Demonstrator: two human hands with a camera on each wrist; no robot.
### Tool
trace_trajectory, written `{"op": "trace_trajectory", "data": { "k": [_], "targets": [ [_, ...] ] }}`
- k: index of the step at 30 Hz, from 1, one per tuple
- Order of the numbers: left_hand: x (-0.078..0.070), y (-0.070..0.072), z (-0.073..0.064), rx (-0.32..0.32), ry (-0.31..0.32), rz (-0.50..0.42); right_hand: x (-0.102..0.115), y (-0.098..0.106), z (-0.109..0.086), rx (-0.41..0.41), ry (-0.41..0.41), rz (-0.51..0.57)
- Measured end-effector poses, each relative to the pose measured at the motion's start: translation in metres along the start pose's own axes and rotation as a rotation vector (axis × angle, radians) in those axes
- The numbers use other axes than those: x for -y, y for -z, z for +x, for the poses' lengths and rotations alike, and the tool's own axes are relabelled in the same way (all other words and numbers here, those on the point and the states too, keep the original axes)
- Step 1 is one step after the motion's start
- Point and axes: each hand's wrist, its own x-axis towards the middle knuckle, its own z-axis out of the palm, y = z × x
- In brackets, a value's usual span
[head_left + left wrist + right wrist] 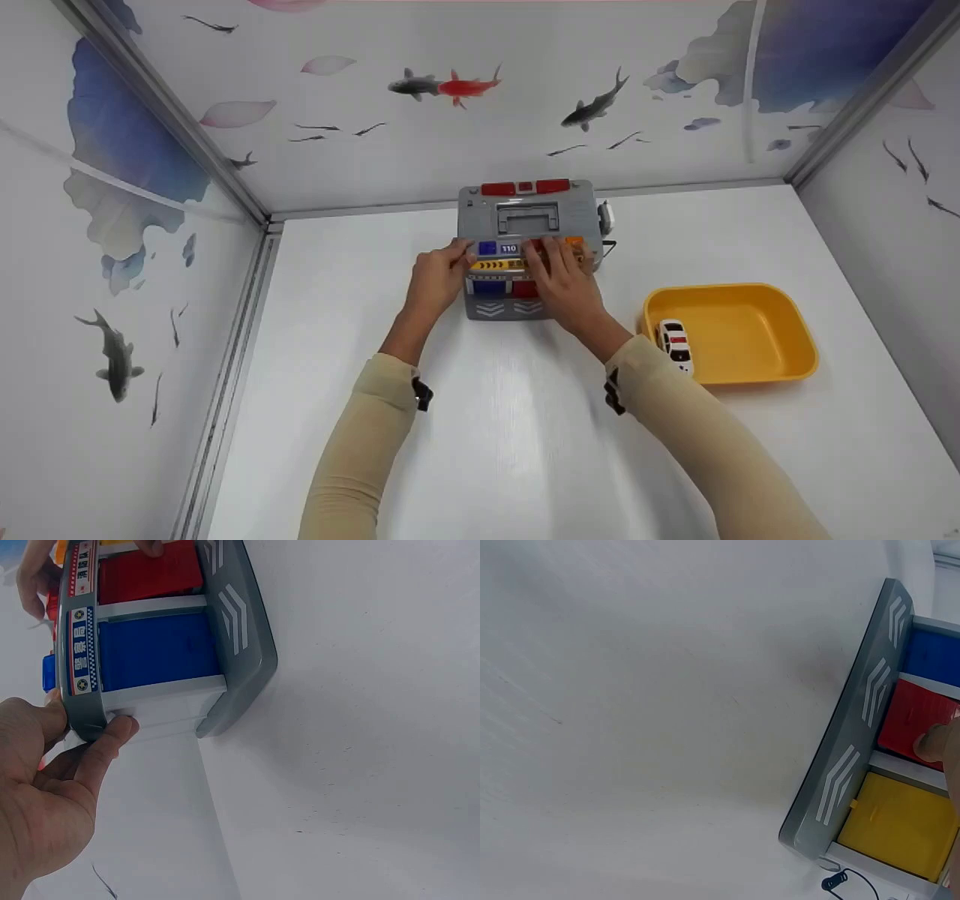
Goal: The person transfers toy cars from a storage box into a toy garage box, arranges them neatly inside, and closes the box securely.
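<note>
A grey toy garage (480, 217) stands against the back wall. Its front has a blue door (161, 649), a red door (911, 716) and a yellow door (900, 825). My left hand (435, 281) grips the garage's left side near the top front edge, thumb above and fingers against the side wall. Across the roof's front part lies my right hand (566, 292), its fingers bent over the edge near the coloured buttons. One digit of it touches the red door, as both wrist views show. The roof under these fingers is partly hidden.
On the right, a yellow tray (750, 371) holds a white toy car (679, 346) at its left end, close to my right sleeve. A thin dark cord (862, 879) hangs at the garage's right side. Printed panels enclose the white table (480, 435).
</note>
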Motion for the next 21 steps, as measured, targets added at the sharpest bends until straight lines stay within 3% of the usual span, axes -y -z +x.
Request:
{"op": "trace_trajectory", "data": {
  "k": [7, 21],
  "targets": [
    [0.0019, -0.0015, 0.0005, -0.011, -0.01, -0.006, 0.0004, -0.0027, 0.0015, -0.039, 0.007, -0.01],
    [0.001, -0.0015, 0.0003, -0.004, 0.009, 0.01, 0.0025, -0.0029, 0.0048, -0.012, -0.007, -0.021]
  ]
}}
